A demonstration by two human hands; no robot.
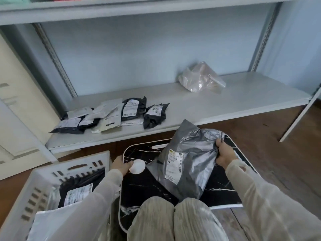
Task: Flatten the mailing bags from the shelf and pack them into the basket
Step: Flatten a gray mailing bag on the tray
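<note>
One grey mailing bag (189,164) is lying in play on the black marble-patterned surface (147,181), which is sitting low on the floor in front of the shelf (208,105). The bag's long axis is running from the near edge by the person's knees up and away toward the shelf, its far end tipping slightly left, its white label (173,164) facing up. The right hand (225,153) is curling its fingers tight around the bag's crumpled right edge, gathering the plastic into a bunch. The left hand (121,165) is sitting at the surface's left rim, fingers curled around a small round white object (138,166); what that object is, I cannot tell. On the shelf, a pile of small parcels (111,117) is waiting at the left: I am counting roughly four black ones and three or four pale ones, overlapping too much for a firm number. One clear crumpled plastic bag (201,78) is standing apart, well to the right at the back of the same shelf. One white slotted basket (57,180) is resting on the floor just beside the surface's left side, holding at least one black bag with label (76,192) lying flat and one white bag (52,223) nearer the person.
</note>
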